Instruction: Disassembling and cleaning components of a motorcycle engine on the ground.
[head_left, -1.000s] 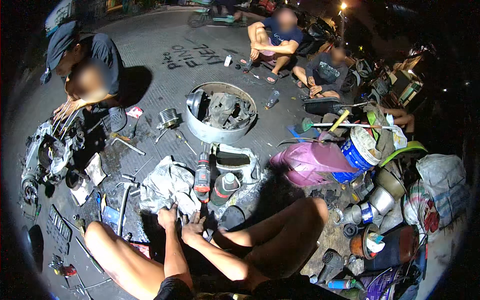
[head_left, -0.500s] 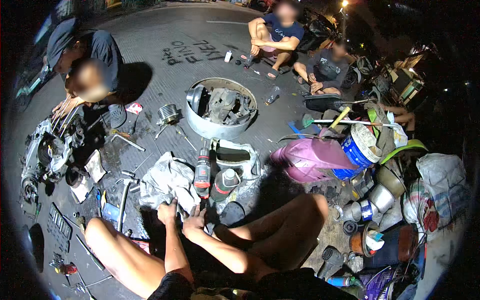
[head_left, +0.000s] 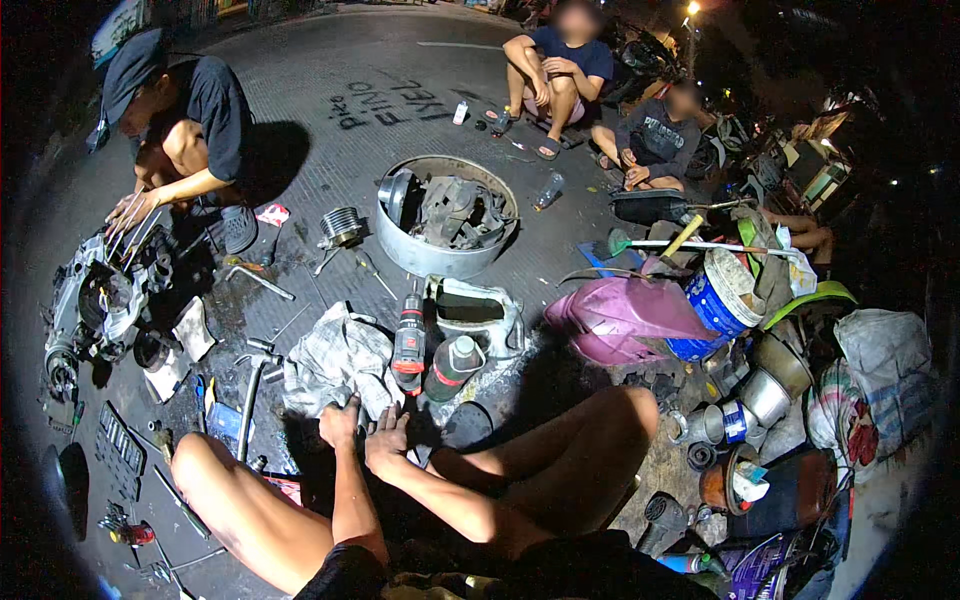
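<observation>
Here, left hand (head_left: pixel 340 424) and right hand (head_left: pixel 386 441) press together on ground beside grey rag (head_left: pixel 335 362). Small part between fingers too dark; grip unclear. Hands sat same spot before; view shifted.

Crumpled grey cloth rag (head_left: pixel 335 362); dull metal basin (head_left: pixel 445 258); rough asphalt ground (head_left: pixel 330 150).

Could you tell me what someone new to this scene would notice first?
Probably the round metal basin full of dark engine parts in the middle of the pavement, and the bright pink-purple panel lying to its right beside a blue bucket. Close in, the left hand and right hand rest at the edge of a crumpled grey rag, near two spray cans.
</observation>
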